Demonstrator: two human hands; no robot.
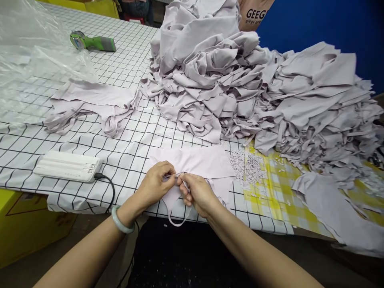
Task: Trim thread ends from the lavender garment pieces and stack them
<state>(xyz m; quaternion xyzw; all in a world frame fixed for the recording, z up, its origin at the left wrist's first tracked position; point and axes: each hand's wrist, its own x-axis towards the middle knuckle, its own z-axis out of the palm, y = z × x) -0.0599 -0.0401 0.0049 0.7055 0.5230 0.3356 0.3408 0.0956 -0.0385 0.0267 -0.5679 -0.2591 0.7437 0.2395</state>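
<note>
While a pale lilac garment [195, 160] is kept spread at the front edge of the table [129, 146], a narrow part of it is pinched between thumb and fingers by the left hand [156, 184] and, right beside it, by the right hand [196, 192]. The fingertips are nearly brought together, and what exactly is gripped between them cannot be told. A thin strap [178, 223] is left hanging in a loop below the hands, over the edge.

The space just beyond the garment is taken up by a tall heap of matching garments [207, 76], and reach to the far right is blocked by a second, broader heap [318, 100]. Small scraps [249, 166] are scattered just right of the garment, partly over a yellow checked sheet [279, 196]. At the right, a loose piece of cloth [339, 216] is draped over the front edge.

On the left, a white power bank [67, 166] is joined to a black cable [111, 188], which is run down past the edge near the left forearm. Behind it another garment [96, 96] is laid out, overlapped at its left by clear plastic [33, 64]. A green handheld tool [96, 43] is placed farther back.
</note>
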